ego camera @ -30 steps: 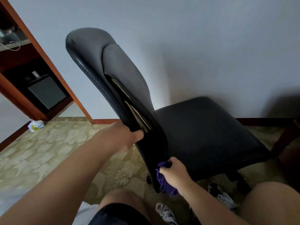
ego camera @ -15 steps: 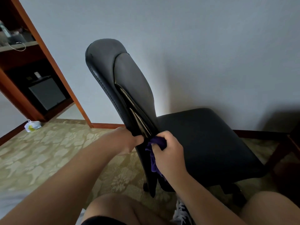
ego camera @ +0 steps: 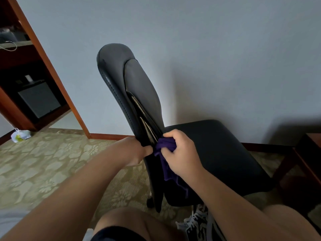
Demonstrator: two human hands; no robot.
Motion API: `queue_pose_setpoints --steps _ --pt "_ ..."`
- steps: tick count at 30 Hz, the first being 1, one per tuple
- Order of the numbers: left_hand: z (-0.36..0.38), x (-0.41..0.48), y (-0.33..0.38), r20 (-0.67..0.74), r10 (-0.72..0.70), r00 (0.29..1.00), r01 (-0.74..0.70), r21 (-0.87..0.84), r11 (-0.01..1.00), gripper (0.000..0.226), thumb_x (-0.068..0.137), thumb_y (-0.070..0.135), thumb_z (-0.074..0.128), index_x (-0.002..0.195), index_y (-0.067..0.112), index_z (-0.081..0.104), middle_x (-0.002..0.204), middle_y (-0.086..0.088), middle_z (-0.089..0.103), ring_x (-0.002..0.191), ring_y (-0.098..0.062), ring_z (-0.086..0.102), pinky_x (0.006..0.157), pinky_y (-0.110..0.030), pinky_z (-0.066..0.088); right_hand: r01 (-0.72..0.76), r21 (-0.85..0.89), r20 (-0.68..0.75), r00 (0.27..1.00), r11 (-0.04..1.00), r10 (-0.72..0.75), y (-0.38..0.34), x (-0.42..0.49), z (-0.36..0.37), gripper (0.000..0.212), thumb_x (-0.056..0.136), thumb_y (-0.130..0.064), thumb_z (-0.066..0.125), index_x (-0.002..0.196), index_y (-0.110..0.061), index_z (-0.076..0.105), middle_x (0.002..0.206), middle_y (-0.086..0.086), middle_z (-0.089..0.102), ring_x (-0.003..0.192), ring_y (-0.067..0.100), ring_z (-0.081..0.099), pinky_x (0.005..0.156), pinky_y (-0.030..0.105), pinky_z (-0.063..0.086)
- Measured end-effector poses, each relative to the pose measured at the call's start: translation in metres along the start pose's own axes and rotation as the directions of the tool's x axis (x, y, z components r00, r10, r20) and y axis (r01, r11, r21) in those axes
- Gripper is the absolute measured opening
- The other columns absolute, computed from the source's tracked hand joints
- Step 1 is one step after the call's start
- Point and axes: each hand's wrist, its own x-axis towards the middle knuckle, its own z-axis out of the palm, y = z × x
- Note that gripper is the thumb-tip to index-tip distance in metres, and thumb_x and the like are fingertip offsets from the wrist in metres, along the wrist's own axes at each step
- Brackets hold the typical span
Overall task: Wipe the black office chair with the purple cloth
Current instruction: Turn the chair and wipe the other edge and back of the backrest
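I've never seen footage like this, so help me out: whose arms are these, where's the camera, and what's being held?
No machine here: a camera worn on a person's head looks forward and down, so you see their own arms. The left hand grips the backrest edge of the black office chair. The right hand grips a bunched purple cloth against that backrest, near the seat. The chair stands on patterned carpet beside a plain wall, with sneakers near its base.
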Motion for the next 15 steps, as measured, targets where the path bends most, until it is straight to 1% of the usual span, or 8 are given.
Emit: queue_pose_setpoints --steps 3,4,5,6,8,10,13,15 --pt "-0.003 -0.004 0.0 0.013 -0.051 0.999 0.052 -0.087 0.995 0.045 0.095 0.013 0.047 0.137 0.023 0.035 0.108 -0.01 0.049 0.089 -0.026 0.046 0.071 -0.03 0.038 0.006 -0.047 0.031 1.0 0.999 -0.004 0.006 -0.005 -0.001 0.03 0.083 -0.01 0.068 0.111 -0.02 0.066 0.106 -0.011 0.062 0.095 0.01 0.063 0.082 0.038 0.056" --pt "-0.005 -0.006 0.0 0.03 -0.08 0.996 0.083 -0.118 0.99 0.049 0.095 0.016 0.048 0.14 0.028 0.033 0.109 -0.01 0.051 0.091 -0.026 0.05 0.073 -0.031 0.042 0.003 -0.064 0.035 0.999 0.998 -0.001 0.008 -0.007 -0.002 0.03 0.084 -0.01 0.068 0.111 -0.02 0.066 0.105 -0.011 0.062 0.093 0.009 0.063 0.081 0.038 0.056" --pt "-0.007 -0.008 -0.001 0.047 -0.121 0.992 0.127 -0.163 0.978 0.049 0.093 0.023 0.049 0.14 0.031 0.036 0.102 -0.007 0.055 0.09 -0.025 0.054 0.074 -0.031 0.046 0.003 -0.079 0.04 0.999 0.997 0.0 0.009 -0.007 -0.003 0.03 0.084 -0.011 0.069 0.112 -0.021 0.066 0.105 -0.011 0.061 0.092 0.009 0.063 0.081 0.038 0.056" --pt "-0.011 -0.012 -0.003 0.066 -0.186 0.98 0.197 -0.261 0.945 0.046 0.089 0.038 0.052 0.134 0.031 0.048 0.092 -0.003 0.062 0.086 -0.022 0.06 0.074 -0.031 0.049 0.006 -0.088 0.043 0.999 0.996 -0.003 0.01 -0.007 -0.003 0.03 0.084 -0.01 0.068 0.112 -0.021 0.067 0.104 -0.012 0.061 0.092 0.008 0.063 0.08 0.038 0.057" --pt "-0.022 -0.022 -0.009 0.068 -0.317 0.946 0.304 -0.526 0.794 0.065 0.069 0.072 0.05 0.098 0.02 0.074 0.073 0.003 0.073 0.075 -0.017 0.068 0.075 -0.031 0.053 0.011 -0.094 0.047 0.999 0.996 -0.007 0.01 -0.007 -0.004 0.031 0.083 -0.01 0.068 0.112 -0.021 0.067 0.103 -0.012 0.061 0.09 0.009 0.063 0.079 0.037 0.057" --pt "-0.036 -0.03 -0.018 0.006 -0.417 0.909 0.327 -0.632 0.702 0.077 0.054 0.085 0.046 0.072 0.017 0.076 0.067 0.003 0.074 0.07 -0.017 0.07 0.074 -0.032 0.053 0.01 -0.098 0.045 0.999 0.995 -0.005 0.008 -0.007 -0.005 0.031 0.082 -0.009 0.068 0.112 -0.021 0.067 0.103 -0.012 0.06 0.089 0.009 0.063 0.079 0.037 0.057" --pt "-0.051 -0.036 -0.026 -0.092 -0.518 0.851 0.338 -0.66 0.671 0.08 0.053 0.089 0.038 0.073 0.021 0.075 0.063 0.005 0.072 0.072 -0.016 0.069 0.078 -0.035 0.053 0.04 -0.082 0.023 0.999 0.996 -0.038 0.002 -0.005 -0.005 0.031 0.082 -0.009 0.069 0.111 -0.019 0.067 0.104 -0.01 0.061 0.09 0.011 0.063 0.079 0.038 0.057" --pt "-0.054 -0.033 -0.027 -0.152 -0.543 0.826 0.333 -0.646 0.688 0.069 0.065 0.081 0.038 0.08 0.022 0.071 0.066 0.004 0.072 0.075 -0.017 0.068 0.079 -0.039 0.054 0.069 -0.078 0.001 0.998 0.995 -0.07 -0.002 -0.003 -0.003 0.029 0.082 -0.01 0.07 0.11 -0.019 0.067 0.102 -0.009 0.061 0.089 0.011 0.063 0.076 0.038 0.056"
